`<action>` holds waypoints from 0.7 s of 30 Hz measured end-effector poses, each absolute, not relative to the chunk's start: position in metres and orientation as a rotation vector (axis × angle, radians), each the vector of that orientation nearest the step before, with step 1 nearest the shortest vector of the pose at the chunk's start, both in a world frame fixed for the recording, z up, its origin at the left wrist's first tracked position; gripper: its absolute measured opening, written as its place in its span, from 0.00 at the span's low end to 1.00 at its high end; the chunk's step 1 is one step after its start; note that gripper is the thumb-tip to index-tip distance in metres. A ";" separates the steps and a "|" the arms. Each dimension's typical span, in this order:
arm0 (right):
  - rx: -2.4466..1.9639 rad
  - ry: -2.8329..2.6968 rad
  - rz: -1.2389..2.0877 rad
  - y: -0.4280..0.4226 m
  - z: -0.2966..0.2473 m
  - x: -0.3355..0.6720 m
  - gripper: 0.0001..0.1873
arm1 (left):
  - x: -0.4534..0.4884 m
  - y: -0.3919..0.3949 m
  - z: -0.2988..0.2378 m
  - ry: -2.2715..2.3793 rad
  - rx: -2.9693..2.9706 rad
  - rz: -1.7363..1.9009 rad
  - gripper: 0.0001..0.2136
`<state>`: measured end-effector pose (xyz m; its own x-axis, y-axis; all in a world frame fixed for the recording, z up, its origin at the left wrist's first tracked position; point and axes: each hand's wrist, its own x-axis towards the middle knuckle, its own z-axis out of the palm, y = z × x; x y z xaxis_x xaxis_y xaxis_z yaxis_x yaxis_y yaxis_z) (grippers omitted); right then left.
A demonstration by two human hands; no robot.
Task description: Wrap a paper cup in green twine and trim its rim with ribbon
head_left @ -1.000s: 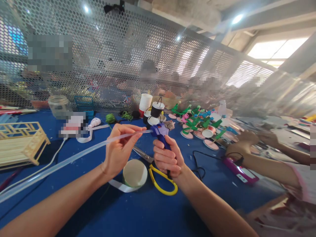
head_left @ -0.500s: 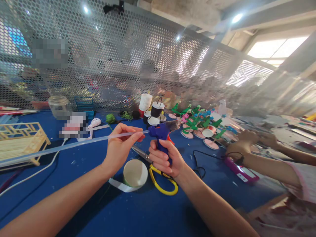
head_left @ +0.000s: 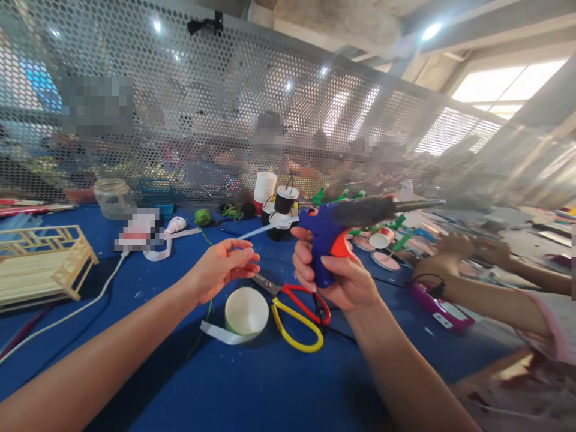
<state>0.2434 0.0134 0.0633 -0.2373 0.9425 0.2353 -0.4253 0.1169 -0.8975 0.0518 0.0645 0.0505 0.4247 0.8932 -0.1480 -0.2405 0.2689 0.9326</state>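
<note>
My right hand (head_left: 335, 273) grips a blue hot glue gun (head_left: 328, 231) with an orange trigger, its dark nozzle pointing right. A clear glue stick (head_left: 267, 229) pokes out of the gun's back toward the left. Its visible end stops just above my left hand (head_left: 222, 267). That hand hovers over the blue table (head_left: 252, 384) with fingers loosely extended and nothing seen in them. Below my hands lie scissors (head_left: 297, 315) with yellow and red handles and a white tape roll (head_left: 246, 311).
A small wooden bed model (head_left: 45, 264) sits at left, with a white cable (head_left: 72, 309) beside it. Behind are a glass jar (head_left: 110, 197), a blue basket (head_left: 155, 191), thread spools (head_left: 285, 201) and a perforated metal screen (head_left: 202, 108). At right are a co-worker's hands (head_left: 454, 249), green and pink craft pieces (head_left: 382, 239) and a pink device (head_left: 438, 306).
My right hand has lifted the glue gun and turned its nozzle to the right. My left hand let go of the long glue stick and dropped lower. Only a short length of stick shows now.
</note>
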 end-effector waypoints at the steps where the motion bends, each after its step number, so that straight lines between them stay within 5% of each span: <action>1: -0.623 -1.204 1.425 0.014 0.063 0.246 0.20 | 0.049 0.063 0.049 0.806 1.053 0.876 0.06; 21: -0.638 -1.218 1.168 -0.002 0.084 0.269 0.17 | 0.006 0.039 0.028 1.027 1.702 0.642 0.24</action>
<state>0.2692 -0.0015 0.0844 -0.0773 0.9237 0.3752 -0.3358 0.3302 -0.8822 0.0056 0.0389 0.0281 0.4969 0.8662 -0.0526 0.3321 -0.1338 0.9337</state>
